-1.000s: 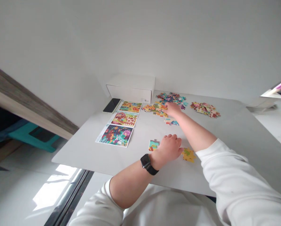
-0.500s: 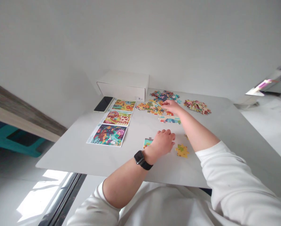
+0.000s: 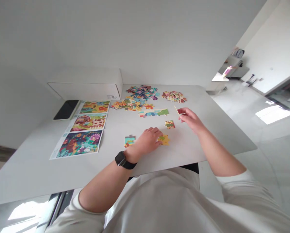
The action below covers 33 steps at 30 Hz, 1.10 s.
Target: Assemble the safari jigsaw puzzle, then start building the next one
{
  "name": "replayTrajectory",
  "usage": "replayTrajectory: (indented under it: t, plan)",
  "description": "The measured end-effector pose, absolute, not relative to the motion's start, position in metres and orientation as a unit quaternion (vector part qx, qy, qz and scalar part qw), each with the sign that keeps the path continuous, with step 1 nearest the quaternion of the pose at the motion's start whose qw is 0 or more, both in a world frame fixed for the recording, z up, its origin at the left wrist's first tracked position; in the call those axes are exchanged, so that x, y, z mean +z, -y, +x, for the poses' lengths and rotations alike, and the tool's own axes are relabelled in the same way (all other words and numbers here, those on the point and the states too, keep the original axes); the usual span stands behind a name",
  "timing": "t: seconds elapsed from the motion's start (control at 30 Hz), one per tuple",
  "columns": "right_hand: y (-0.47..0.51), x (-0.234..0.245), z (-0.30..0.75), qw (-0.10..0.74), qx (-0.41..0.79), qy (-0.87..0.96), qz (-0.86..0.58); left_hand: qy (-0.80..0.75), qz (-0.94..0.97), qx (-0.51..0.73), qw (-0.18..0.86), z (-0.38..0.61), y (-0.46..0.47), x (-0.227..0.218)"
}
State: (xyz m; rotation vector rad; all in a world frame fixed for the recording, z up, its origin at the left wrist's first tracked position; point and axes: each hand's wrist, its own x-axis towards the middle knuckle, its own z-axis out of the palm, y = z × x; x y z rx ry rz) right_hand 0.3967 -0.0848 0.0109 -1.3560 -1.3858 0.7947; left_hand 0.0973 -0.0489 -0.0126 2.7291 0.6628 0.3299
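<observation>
My left hand (image 3: 148, 139), with a black watch on its wrist, rests on the white table (image 3: 208, 136) with its fingers curled down, touching a yellow puzzle piece (image 3: 164, 139). A teal piece (image 3: 129, 141) lies just left of it. My right hand (image 3: 191, 119) is lifted a little above the table and pinches a thin puzzle piece (image 3: 177, 110) seen edge-on. A small green and red piece (image 3: 169, 124) lies between my hands. A joined strip of pieces (image 3: 153, 113) sits farther back.
Piles of loose pieces (image 3: 140, 94) (image 3: 174, 96) lie at the back. Three picture cards (image 3: 86, 129) lie in a column at the left beside a black phone (image 3: 66, 110). A white box (image 3: 86, 84) stands against the wall. The table's right edge drops to the floor.
My right hand has drawn back from the pile of pieces toward me, now with a piece pinched in it. The camera has turned right. My left hand has stayed by the yellow piece.
</observation>
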Motion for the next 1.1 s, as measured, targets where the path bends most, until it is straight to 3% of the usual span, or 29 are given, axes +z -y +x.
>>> replayTrajectory:
  t: [0.3,1.1]
  plan:
    - [0.130,-0.038,0.402,0.454,0.087,0.690,-0.558,-0.204,0.952,0.139,0.182,0.100,0.046,-0.027]
    - [0.144,-0.034,0.397,0.306,0.153,0.787,-0.513,-0.277,0.942,0.003,0.191,0.073,0.036,-0.001]
